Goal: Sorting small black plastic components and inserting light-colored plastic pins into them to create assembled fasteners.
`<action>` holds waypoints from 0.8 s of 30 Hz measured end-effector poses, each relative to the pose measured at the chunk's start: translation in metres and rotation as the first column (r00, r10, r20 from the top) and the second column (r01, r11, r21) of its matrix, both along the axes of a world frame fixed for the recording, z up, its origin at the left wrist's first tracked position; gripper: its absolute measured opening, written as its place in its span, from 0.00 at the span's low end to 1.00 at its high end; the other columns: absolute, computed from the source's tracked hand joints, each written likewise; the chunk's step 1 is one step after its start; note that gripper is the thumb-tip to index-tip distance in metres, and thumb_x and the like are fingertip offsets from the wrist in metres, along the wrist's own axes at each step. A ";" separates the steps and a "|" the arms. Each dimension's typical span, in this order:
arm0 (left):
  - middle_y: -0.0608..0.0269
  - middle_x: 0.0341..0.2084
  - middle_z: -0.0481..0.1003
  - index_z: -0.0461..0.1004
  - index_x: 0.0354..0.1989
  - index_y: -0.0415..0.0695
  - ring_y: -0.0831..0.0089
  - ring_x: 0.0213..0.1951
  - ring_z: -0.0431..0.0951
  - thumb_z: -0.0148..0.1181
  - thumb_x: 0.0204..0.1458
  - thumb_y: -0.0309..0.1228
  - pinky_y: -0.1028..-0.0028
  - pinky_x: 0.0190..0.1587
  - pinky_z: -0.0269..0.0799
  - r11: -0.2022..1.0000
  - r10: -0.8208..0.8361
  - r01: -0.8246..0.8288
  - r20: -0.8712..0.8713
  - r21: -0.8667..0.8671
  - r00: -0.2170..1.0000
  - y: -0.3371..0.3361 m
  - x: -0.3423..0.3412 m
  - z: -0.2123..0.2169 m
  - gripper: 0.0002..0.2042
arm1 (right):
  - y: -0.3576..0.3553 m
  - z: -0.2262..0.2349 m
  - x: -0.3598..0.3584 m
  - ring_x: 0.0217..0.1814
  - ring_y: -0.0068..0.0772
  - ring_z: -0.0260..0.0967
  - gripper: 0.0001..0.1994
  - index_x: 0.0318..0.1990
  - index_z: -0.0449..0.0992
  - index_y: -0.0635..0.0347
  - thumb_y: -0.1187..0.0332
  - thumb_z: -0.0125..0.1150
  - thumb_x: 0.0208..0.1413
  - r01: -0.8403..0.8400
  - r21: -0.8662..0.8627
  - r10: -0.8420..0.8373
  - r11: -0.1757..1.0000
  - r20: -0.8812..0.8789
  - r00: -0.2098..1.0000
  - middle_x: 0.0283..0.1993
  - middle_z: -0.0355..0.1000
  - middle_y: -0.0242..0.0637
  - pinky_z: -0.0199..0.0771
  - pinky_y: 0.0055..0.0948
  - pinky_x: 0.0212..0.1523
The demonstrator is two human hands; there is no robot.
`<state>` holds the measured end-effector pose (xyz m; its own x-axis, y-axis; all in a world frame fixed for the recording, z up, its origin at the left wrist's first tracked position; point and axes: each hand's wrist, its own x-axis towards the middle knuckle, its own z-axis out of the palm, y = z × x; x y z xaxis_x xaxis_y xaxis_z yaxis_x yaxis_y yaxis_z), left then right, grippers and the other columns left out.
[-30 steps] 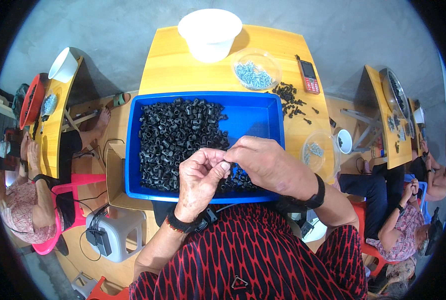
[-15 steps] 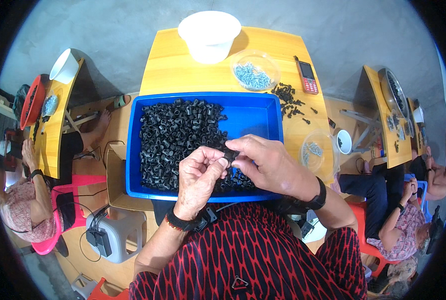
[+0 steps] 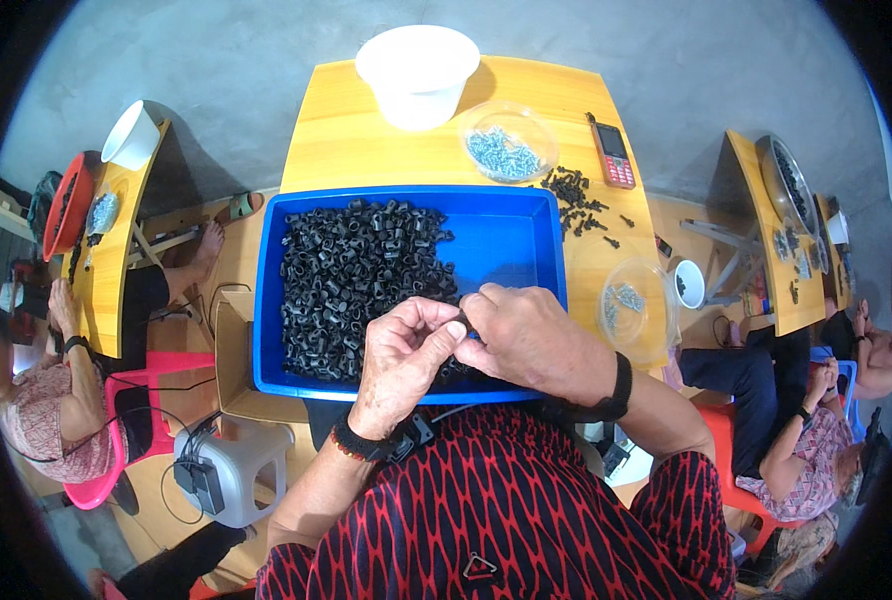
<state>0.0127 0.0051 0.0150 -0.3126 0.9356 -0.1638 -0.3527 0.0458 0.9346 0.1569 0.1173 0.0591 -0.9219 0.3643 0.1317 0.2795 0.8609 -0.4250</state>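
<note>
Over the near edge of a blue plastic tray (image 3: 501,225) my two hands meet. My left hand (image 3: 403,350) is closed, its thumb and forefinger pinching a small black plastic part (image 3: 463,322). My right hand (image 3: 531,340) curls over the same part from the other side, fingers closed on it and hiding most of it. Many small black plastic fittings (image 3: 356,280) are heaped in the tray's left and middle; its blue bottom shows at the far right.
Beyond the tray on the yellow table (image 3: 316,130) stand a white tub (image 3: 418,85), a clear bowl of silvery screws (image 3: 506,150) and a red phone (image 3: 614,155). Black pieces (image 3: 578,200) lie right of the tray, near a clear dish (image 3: 634,305). People sit at tables on both sides.
My right hand has turned over and closed further round the black part, covering more of it. The left hand keeps its pinch. A dark-clothed limb has appeared at the lower left.
</note>
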 end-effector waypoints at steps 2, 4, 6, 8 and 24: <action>0.65 0.32 0.78 0.77 0.38 0.35 0.82 0.34 0.76 0.62 0.56 0.21 0.80 0.41 0.73 0.999 -0.037 0.037 -0.012 -0.032 0.999 0.001 -0.002 0.007 0.04 | 0.002 0.000 0.002 0.30 0.50 0.73 0.14 0.34 0.71 0.63 0.64 0.68 0.49 0.011 0.005 -0.011 1.000 -0.016 1.000 0.29 0.70 0.44 0.73 0.43 0.30; 0.65 0.32 0.78 0.77 0.38 0.36 0.82 0.34 0.75 0.63 0.56 0.21 0.80 0.41 0.72 0.995 -0.072 0.071 -0.021 -0.068 0.997 0.001 -0.003 0.007 0.04 | 0.002 0.000 0.002 0.31 0.49 0.75 0.13 0.30 0.71 0.64 0.62 0.64 0.52 0.014 0.017 -0.013 1.000 -0.058 0.998 0.28 0.71 0.45 0.75 0.44 0.30; 0.61 0.29 0.80 0.77 0.36 0.36 0.81 0.30 0.77 0.61 0.57 0.20 0.80 0.36 0.74 0.999 -0.041 0.040 -0.062 -0.006 0.997 0.001 -0.002 0.003 0.01 | 0.002 -0.002 0.002 0.30 0.49 0.75 0.14 0.29 0.70 0.64 0.62 0.64 0.53 0.006 0.023 -0.005 1.000 -0.061 0.998 0.28 0.71 0.45 0.75 0.44 0.30; 0.62 0.29 0.80 0.77 0.36 0.36 0.81 0.30 0.77 0.61 0.57 0.19 0.80 0.36 0.74 0.999 -0.025 0.026 -0.035 0.025 0.999 0.001 0.000 0.005 0.01 | 0.002 -0.004 0.001 0.30 0.49 0.75 0.14 0.29 0.70 0.63 0.62 0.64 0.53 -0.002 0.029 0.004 1.000 -0.063 0.998 0.27 0.71 0.45 0.75 0.44 0.29; 0.60 0.35 0.78 0.75 0.36 0.36 0.78 0.37 0.77 0.61 0.56 0.19 0.77 0.42 0.74 0.993 0.106 -0.106 0.002 0.044 0.994 -0.002 0.000 0.000 0.02 | 0.015 -0.011 -0.002 0.30 0.49 0.76 0.14 0.35 0.73 0.65 0.62 0.65 0.54 -0.012 -0.089 -0.004 0.996 -0.176 0.984 0.30 0.74 0.46 0.77 0.41 0.30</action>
<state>0.0129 0.0032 0.0147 -0.4102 0.9037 -0.1229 -0.3529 -0.0330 0.9351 0.1553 0.1328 0.0482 -0.8886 0.3785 0.2593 0.1903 0.8183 -0.5423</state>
